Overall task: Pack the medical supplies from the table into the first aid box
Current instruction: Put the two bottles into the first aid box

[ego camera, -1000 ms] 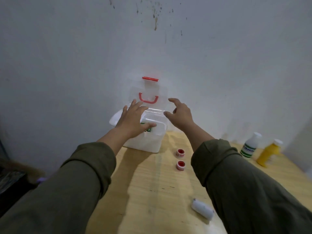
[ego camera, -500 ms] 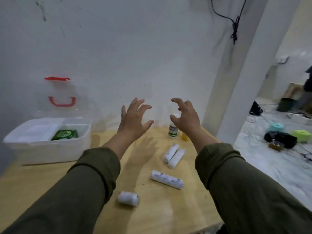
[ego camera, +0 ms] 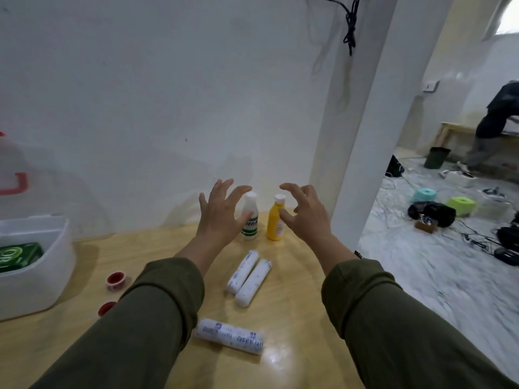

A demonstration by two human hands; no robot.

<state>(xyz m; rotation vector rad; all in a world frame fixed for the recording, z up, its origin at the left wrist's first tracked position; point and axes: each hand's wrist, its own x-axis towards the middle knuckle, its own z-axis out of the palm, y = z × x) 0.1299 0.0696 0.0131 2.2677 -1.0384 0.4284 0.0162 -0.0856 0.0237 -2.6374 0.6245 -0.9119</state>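
My left hand (ego camera: 220, 216) is spread open just left of a white bottle (ego camera: 250, 217) with green print, its thumb in front of the bottle. My right hand (ego camera: 304, 213) is open with curled fingers beside a yellow bottle (ego camera: 276, 220), thumb near its shoulder. Both bottles stand upright at the table's far edge by the wall. Two white bandage rolls (ego camera: 248, 277) lie side by side nearer me, and a third roll (ego camera: 230, 336) lies crosswise. The open first aid box (ego camera: 54, 265) sits at the left with a green packet (ego camera: 18, 256) inside.
Two small red-topped tape rolls (ego camera: 115, 280) lie between the box and my left sleeve. The wooden table (ego camera: 297, 279) ends at the right by a white pillar (ego camera: 362, 136). Beyond it, cables and stools litter the floor, and a person (ego camera: 494, 127) bends over a bench.
My view has swung right, away from the first aid box. Both hands left the box and now hover at the two bottles, which have come into full view.
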